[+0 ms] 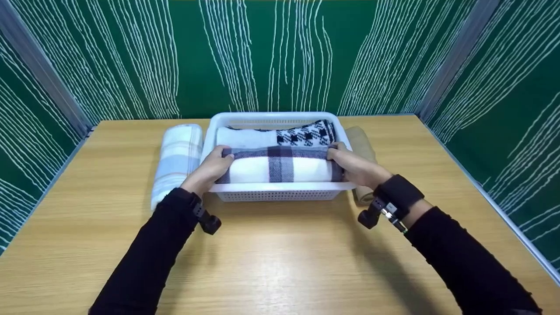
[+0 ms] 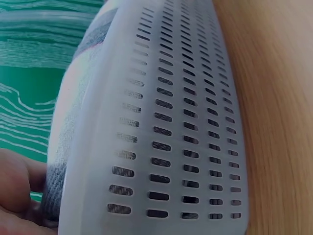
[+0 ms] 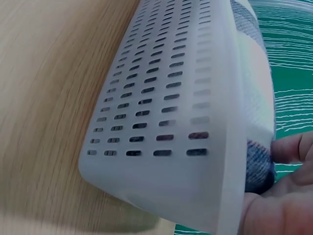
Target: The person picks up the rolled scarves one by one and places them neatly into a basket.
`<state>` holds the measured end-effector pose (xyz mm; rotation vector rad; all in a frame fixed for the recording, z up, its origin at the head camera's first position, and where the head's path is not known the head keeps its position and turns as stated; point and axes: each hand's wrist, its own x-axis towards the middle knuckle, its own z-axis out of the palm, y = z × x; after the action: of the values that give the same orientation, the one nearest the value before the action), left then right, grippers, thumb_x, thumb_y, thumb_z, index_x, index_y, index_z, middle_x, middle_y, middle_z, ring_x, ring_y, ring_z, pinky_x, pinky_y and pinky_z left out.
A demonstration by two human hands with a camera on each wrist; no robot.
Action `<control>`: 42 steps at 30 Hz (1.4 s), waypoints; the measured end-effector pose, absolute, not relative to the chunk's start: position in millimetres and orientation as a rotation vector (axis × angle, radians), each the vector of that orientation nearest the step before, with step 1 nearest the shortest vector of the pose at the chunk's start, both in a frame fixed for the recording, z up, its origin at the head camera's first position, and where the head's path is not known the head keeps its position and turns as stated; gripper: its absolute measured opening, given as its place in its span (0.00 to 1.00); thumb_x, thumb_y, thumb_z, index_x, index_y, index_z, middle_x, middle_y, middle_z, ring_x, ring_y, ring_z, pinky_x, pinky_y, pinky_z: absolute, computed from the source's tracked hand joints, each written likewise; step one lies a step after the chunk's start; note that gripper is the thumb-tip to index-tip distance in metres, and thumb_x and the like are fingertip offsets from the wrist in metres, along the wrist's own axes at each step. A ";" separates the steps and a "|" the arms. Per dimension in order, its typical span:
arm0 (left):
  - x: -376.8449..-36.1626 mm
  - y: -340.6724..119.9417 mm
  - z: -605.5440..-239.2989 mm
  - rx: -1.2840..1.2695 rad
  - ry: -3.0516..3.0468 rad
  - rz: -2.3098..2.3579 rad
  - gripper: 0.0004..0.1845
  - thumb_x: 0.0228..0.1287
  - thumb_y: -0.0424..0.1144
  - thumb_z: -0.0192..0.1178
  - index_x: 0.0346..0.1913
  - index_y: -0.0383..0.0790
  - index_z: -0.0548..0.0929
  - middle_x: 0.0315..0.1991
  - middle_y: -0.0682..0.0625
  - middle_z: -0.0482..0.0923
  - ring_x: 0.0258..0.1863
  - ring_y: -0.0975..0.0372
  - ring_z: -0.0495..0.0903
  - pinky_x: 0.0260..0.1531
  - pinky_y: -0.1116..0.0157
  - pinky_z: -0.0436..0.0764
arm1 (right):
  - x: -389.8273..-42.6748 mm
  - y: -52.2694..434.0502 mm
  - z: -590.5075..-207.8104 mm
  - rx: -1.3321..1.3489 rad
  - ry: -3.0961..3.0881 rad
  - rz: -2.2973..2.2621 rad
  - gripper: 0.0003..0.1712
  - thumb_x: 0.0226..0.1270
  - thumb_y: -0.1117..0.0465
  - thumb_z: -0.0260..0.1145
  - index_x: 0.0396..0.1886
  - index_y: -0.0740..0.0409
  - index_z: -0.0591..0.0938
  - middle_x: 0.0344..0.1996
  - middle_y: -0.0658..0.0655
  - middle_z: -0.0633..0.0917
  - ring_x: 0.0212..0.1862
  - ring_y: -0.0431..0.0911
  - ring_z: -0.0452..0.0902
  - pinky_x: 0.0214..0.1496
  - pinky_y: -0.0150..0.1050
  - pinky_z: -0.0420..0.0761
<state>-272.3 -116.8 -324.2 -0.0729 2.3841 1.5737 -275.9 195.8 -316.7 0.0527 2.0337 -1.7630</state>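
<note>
A white plastic basket [image 1: 280, 187] with slotted walls stands on the table. In its front part lies a rolled plaid cloth [image 1: 247, 169], white with dark grey bands. My left hand [image 1: 211, 167] grips the left end of this roll, thumb on top. At the other end my right hand [image 1: 356, 168] holds it the same way. Behind it in the basket is a folded black-and-white cloth [image 1: 306, 134] with a houndstooth part. Both wrist views show the basket wall and the roll's end at the fingers; some fingertips are hidden.
Left of the basket lies a rolled white-and-blue checked cloth [image 1: 177, 159]. A rolled tan cloth [image 1: 362, 142] is on the right, partly behind my right hand. Green panels [image 1: 192, 57] with white lines border the wooden table [image 1: 271, 258] at the back and sides.
</note>
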 end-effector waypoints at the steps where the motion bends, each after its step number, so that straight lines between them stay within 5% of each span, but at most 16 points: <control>1: -272.8 -116.6 -324.4 -0.068 2.387 1.565 0.26 0.77 0.37 0.36 0.73 0.35 0.51 0.74 0.39 0.45 0.72 0.51 0.44 0.69 0.54 0.48 | -276.6 195.8 -316.7 0.053 2.034 -1.752 0.32 0.66 0.67 0.40 0.68 0.61 0.42 0.66 0.66 0.49 0.60 0.54 0.57 0.61 0.45 0.66; 9: -277.3 -114.4 -325.6 -0.063 2.372 1.506 0.26 0.77 0.36 0.34 0.73 0.32 0.48 0.74 0.37 0.45 0.72 0.49 0.44 0.69 0.54 0.49 | -283.9 191.6 -319.2 0.070 2.066 -1.692 0.32 0.64 0.69 0.42 0.66 0.65 0.42 0.64 0.65 0.49 0.61 0.54 0.52 0.66 0.44 0.58; 16: -278.3 -113.1 -324.4 -0.076 2.347 1.473 0.27 0.77 0.35 0.33 0.73 0.32 0.43 0.74 0.38 0.40 0.73 0.50 0.40 0.70 0.55 0.46 | -286.5 188.8 -320.8 0.069 2.097 -1.646 0.26 0.62 0.70 0.43 0.57 0.66 0.47 0.57 0.62 0.52 0.56 0.53 0.54 0.61 0.41 0.60; 33: -277.1 -111.9 -322.3 -0.094 2.327 1.373 0.31 0.76 0.33 0.32 0.73 0.32 0.33 0.75 0.39 0.31 0.73 0.51 0.33 0.70 0.56 0.42 | -284.2 188.8 -321.9 0.084 2.083 -1.601 0.29 0.68 0.67 0.44 0.62 0.65 0.42 0.55 0.61 0.52 0.55 0.52 0.53 0.59 0.39 0.61; 42: -274.1 -110.5 -320.3 -0.065 2.351 1.412 0.29 0.75 0.31 0.32 0.73 0.29 0.38 0.74 0.37 0.35 0.73 0.50 0.37 0.70 0.56 0.45 | -283.2 188.2 -321.0 0.082 2.113 -1.640 0.25 0.61 0.71 0.44 0.56 0.67 0.48 0.54 0.62 0.53 0.54 0.52 0.54 0.56 0.37 0.62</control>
<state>-274.1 -110.5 -320.3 -0.0653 2.3513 1.4116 -283.2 188.2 -321.0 0.0823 2.1127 -1.6396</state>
